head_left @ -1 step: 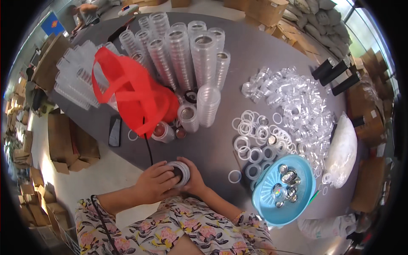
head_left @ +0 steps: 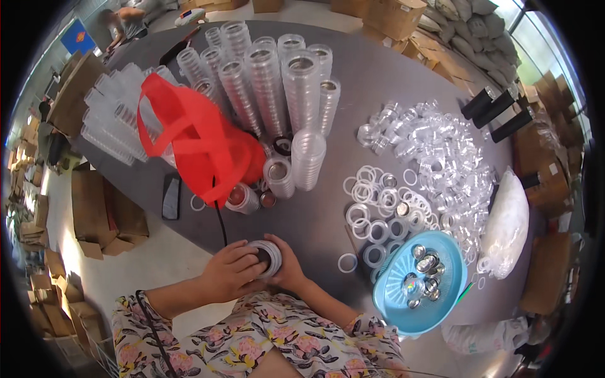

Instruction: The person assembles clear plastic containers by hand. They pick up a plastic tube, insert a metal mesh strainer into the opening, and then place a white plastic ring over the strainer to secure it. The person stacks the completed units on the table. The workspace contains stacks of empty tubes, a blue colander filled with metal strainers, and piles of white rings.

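Note:
At the near edge of the table, my right hand (head_left: pixel 289 268) wraps round the right side of a round, translucent ring-shaped piece with a dark centre (head_left: pixel 276 253). It looks like several pale rings stacked together. My left hand (head_left: pixel 234 271) grips the same piece from the left, its fingertips reaching over the rim into the opening. My palms and the underside of the piece are hidden. Loose white rings (head_left: pixel 347 263) lie to the right of my hands. A red cloth bag (head_left: pixel 214 145) sits beyond them, beside tall stacks of clear round plastic cups (head_left: pixel 302 94).
A light blue plastic basket (head_left: pixel 384 296) holds several shiny metal-looking discs. Behind it spreads a heap of small clear plastic parts (head_left: pixel 441 151), beside a filled white plastic bag (head_left: pixel 507 227). A phone-like dark slab (head_left: pixel 171 198) lies by the left edge. A person (head_left: pixel 129 28) is far off.

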`<action>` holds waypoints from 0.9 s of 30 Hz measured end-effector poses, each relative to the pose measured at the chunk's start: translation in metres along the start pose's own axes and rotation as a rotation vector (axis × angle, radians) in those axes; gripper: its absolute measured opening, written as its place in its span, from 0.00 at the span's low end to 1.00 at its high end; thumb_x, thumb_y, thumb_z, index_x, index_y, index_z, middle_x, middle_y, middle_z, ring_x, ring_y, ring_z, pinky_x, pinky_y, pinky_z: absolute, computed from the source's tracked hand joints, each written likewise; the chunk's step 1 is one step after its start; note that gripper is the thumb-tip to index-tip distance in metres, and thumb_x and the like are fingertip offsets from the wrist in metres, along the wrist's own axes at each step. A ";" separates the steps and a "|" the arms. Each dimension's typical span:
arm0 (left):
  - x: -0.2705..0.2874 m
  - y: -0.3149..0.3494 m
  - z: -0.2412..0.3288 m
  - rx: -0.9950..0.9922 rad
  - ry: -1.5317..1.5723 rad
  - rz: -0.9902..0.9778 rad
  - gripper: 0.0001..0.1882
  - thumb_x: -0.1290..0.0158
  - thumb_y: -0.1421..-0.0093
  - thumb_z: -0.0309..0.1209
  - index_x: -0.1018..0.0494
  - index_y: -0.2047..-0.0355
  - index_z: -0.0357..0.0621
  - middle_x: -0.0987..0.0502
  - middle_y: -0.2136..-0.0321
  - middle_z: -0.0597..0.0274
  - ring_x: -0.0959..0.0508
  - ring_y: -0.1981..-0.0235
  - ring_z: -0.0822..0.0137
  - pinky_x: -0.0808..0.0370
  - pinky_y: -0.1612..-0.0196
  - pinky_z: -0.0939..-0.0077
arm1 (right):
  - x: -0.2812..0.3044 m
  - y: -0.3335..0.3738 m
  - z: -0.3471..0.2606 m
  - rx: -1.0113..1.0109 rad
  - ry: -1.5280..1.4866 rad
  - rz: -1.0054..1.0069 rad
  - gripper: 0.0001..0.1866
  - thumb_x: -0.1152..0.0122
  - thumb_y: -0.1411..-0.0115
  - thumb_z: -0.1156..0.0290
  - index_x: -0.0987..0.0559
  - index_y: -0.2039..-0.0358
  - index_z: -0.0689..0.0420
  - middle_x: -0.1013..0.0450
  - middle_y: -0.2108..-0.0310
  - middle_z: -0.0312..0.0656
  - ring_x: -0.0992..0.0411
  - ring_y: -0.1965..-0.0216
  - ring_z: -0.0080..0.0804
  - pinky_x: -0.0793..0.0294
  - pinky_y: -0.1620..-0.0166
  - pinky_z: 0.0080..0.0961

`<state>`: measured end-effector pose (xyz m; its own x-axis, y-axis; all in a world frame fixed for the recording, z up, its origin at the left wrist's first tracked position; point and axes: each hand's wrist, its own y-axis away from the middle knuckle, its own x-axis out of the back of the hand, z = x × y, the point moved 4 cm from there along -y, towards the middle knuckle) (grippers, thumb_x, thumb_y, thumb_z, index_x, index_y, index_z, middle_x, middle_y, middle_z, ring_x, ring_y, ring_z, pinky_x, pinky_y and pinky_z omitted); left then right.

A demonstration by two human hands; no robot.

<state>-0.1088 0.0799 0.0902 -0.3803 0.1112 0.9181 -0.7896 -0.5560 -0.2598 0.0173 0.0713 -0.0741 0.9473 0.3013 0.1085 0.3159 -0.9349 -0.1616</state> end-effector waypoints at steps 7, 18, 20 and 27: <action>-0.001 -0.002 0.001 -0.013 0.035 0.023 0.22 0.36 0.58 0.36 0.28 0.61 0.46 0.31 0.66 0.64 0.29 0.55 0.62 0.32 0.47 0.58 | -0.004 0.020 0.050 -0.221 0.214 0.125 0.51 0.25 0.67 0.68 0.42 0.42 0.62 0.35 0.47 0.53 0.36 0.46 0.48 0.38 0.43 0.37; -0.006 0.005 -0.011 -0.132 0.061 0.081 0.22 0.37 0.56 0.36 0.31 0.61 0.47 0.31 0.64 0.62 0.30 0.54 0.60 0.33 0.47 0.58 | -0.020 0.024 0.089 -0.248 0.446 0.254 0.43 0.26 0.68 0.66 0.34 0.48 0.59 0.31 0.53 0.49 0.34 0.49 0.46 0.38 0.46 0.40; -0.007 0.006 -0.013 -0.153 0.059 0.085 0.23 0.36 0.58 0.36 0.31 0.62 0.47 0.31 0.65 0.62 0.29 0.55 0.60 0.32 0.48 0.58 | -0.023 0.027 0.089 -0.187 0.529 0.242 0.42 0.26 0.68 0.65 0.33 0.49 0.58 0.31 0.52 0.48 0.34 0.50 0.45 0.38 0.46 0.40; -0.003 0.002 -0.020 -0.090 0.109 0.086 0.21 0.37 0.58 0.33 0.31 0.64 0.47 0.31 0.65 0.61 0.29 0.57 0.58 0.32 0.49 0.59 | -0.013 0.019 0.064 -0.174 0.594 0.239 0.39 0.29 0.66 0.67 0.33 0.50 0.57 0.31 0.53 0.46 0.34 0.50 0.45 0.39 0.46 0.40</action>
<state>-0.1188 0.0952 0.0809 -0.4946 0.1574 0.8547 -0.7898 -0.4920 -0.3664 0.0143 0.0613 -0.1414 0.7841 -0.0261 0.6201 0.0405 -0.9948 -0.0931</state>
